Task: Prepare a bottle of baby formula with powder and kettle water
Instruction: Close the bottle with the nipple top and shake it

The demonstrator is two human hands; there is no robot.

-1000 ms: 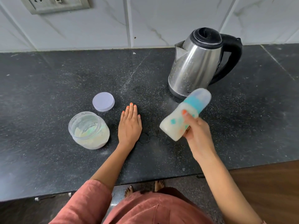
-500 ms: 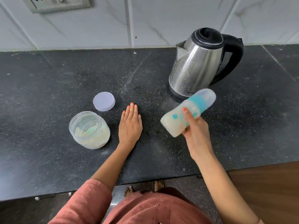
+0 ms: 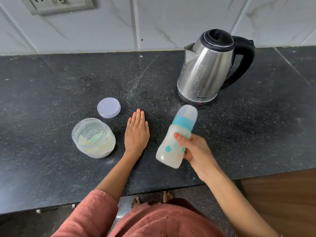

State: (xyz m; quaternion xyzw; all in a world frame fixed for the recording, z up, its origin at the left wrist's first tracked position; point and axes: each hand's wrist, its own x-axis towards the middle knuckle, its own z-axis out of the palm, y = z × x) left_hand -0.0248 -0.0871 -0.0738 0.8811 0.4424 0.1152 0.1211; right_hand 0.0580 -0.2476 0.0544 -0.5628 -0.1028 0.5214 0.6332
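so the right hand (image 3: 196,151) has its fingers and thumb wrapped round the middle of the baby bottle (image 3: 171,144), holding it up off the black speckled counter (image 3: 51,82), tilted with the capped end leaning toward the kettle (image 3: 205,71). The bottle is full of milky white stuff, with a teal collar and a clear cap on top. There are little teal and orange printed shapes on the side, too blurry to make out. The left hand (image 3: 136,134) lies flat on the counter, palm down, fingers straight and together, gripping nothing. Just left of it sits the open plastic jar (image 3: 95,139) with pale powder in the bottom, and its lilac lid (image 3: 109,107) lies flat just behind it. The steel kettle stands at the back near the tiled wall, black lid shut, handle to the right. It has a tiny brand mark low on the body but I honestly can't read it
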